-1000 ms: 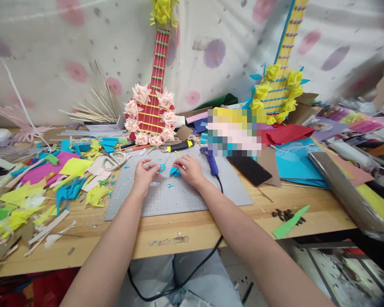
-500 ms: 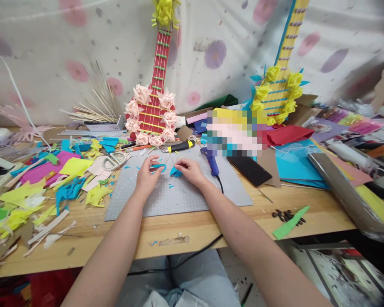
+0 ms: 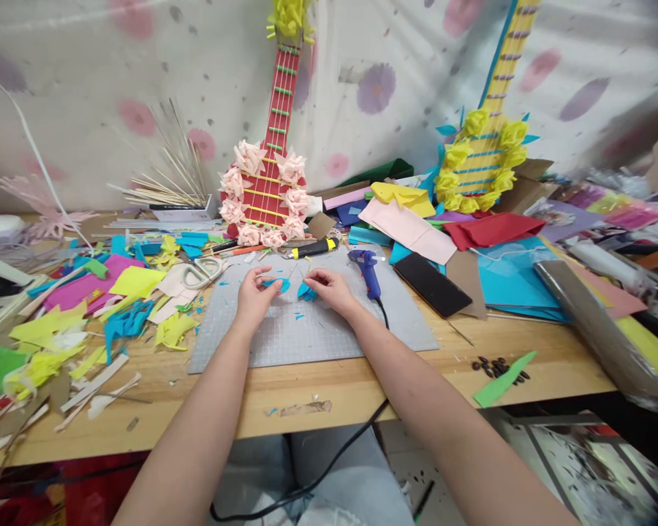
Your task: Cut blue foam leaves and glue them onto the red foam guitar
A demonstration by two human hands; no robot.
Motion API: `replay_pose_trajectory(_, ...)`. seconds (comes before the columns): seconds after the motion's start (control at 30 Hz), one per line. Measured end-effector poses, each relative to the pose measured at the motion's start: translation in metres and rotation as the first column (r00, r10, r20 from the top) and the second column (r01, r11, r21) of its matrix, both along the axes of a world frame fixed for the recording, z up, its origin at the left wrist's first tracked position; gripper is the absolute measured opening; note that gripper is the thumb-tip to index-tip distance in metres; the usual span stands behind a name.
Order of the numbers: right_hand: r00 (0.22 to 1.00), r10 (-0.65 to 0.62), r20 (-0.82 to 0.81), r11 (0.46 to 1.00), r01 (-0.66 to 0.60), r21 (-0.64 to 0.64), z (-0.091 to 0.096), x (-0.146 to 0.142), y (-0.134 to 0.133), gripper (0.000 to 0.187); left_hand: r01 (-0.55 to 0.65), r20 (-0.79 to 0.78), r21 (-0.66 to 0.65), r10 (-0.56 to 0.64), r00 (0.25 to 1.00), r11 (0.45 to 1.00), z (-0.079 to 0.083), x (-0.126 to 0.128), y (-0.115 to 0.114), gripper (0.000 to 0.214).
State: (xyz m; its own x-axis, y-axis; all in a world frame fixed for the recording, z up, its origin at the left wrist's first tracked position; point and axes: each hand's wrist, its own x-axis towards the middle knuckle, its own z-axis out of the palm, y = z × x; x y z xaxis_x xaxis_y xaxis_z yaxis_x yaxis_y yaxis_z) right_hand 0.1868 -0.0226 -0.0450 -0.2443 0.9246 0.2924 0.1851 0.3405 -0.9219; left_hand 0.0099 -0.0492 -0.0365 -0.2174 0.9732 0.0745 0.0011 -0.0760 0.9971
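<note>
Over the grey cutting mat (image 3: 285,347), my left hand (image 3: 256,298) pinches a small blue paper piece (image 3: 278,283) between thumb and fingertips. A hand's width away, my right hand (image 3: 332,289) is closed on a small bunch of blue paper leaves (image 3: 307,291), partly hidden by its fingers. The two papers are apart. Thin stems seem to stick up near the right fingertips, too fine to make out. Tiny blue scraps (image 3: 299,316) lie on the mat below. To the right of my right hand rests a blue glue gun (image 3: 368,274) with its cord trailing down.
Scissors (image 3: 202,272) and coloured paper scraps (image 3: 134,285) cover the left side. A yellow-black cutter (image 3: 314,248) lies behind the mat. A red paper guitar (image 3: 263,197) and a yellow one (image 3: 477,164) lean at the back. A phone (image 3: 432,283) and dark beads (image 3: 493,367) are right.
The blue piece in my left hand showed as a thin curved strip and now shows a broader face. Both hands stay near the same spot, and the view has shifted slightly.
</note>
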Motion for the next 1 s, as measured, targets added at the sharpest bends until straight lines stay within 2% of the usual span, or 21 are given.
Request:
replay_pose_trajectory(0.07,0.998,-0.059,-0.016,0.998,0.059,0.006,0.000,0.000,0.001,0.018,-0.052,-0.121,0.027,0.055,0.991,0.998,-0.002,-0.002,0.002,0.046)
replay_pose_trajectory(0.13,0.987,-0.160,-0.034,0.987,0.160,0.002,0.000,0.001,0.003,0.017,-0.103,-0.352,0.105,0.134,0.926,0.989,-0.003,-0.003,0.003,0.041)
replay_pose_trajectory(0.17,0.975,-0.216,-0.044,0.976,0.216,-0.003,0.001,0.002,0.004,0.017,-0.111,-0.484,0.148,0.169,0.858,0.983,-0.003,-0.002,0.004,0.039)
replay_pose_trajectory(0.23,0.951,-0.304,-0.059,0.953,0.304,-0.014,0.003,0.004,0.004,0.017,-0.082,-0.711,0.187,0.192,0.677,0.979,-0.001,0.003,0.005,0.035)
replay_pose_trajectory(0.3,0.934,-0.350,-0.068,0.937,0.349,-0.026,0.004,0.005,0.004,0.018,-0.062,-0.839,0.148,0.158,0.521,0.987,0.000,0.011,0.007,0.029)
replay_pose_trajectory(0.33,0.932,-0.356,-0.071,0.934,0.355,-0.032,0.005,0.005,0.004,0.018,-0.070,-0.869,0.116,0.135,0.476,0.991,0.001,0.014,0.008,0.026)
replay_pose_trajectory(0.4,0.933,-0.351,-0.077,0.936,0.349,-0.033,0.006,0.005,0.003,0.019,-0.110,-0.892,0.069,0.111,0.438,0.992,0.001,0.021,0.009,0.020)
replay_pose_trajectory(0.47,0.936,-0.342,-0.082,0.940,0.342,-0.023,0.006,0.005,0.003,0.019,-0.123,-0.894,0.067,0.114,0.434,0.990,0.000,0.023,0.009,0.015)
replay_pose_trajectory(0.67,0.935,-0.347,-0.067,0.938,0.345,-0.037,0.004,0.005,0.006,0.021,-0.017,-0.902,0.108,0.106,0.418,0.994,-0.003,0.015,0.009,0.011)
replay_pose_trajectory(0.77,0.933,-0.350,-0.080,0.936,0.347,-0.050,0.004,0.005,0.005,0.021,-0.041,-0.885,0.139,0.142,0.444,0.989,-0.004,0.010,0.010,0.012)
replay_pose_trajectory(0.87,0.928,-0.351,-0.128,0.936,0.347,-0.052,0.005,0.004,0.004,0.021,-0.089,-0.789,0.204,0.217,0.575,0.975,-0.004,0.006,0.009,0.007)
replay_pose_trajectory(0.93,0.923,-0.334,-0.192,0.942,0.324,-0.082,0.006,0.004,0.003,0.021,-0.111,-0.649,0.216,0.227,0.726,0.970,-0.004,0.004,0.008,0.005)
replay_pose_trajectory(1.0,0.916,-0.300,-0.267,0.952,0.269,-0.145,0.008,0.004,0.002,0.022,-0.119,-0.430,0.141,0.169,0.887,0.983,-0.004,0.003,0.007,0.007)
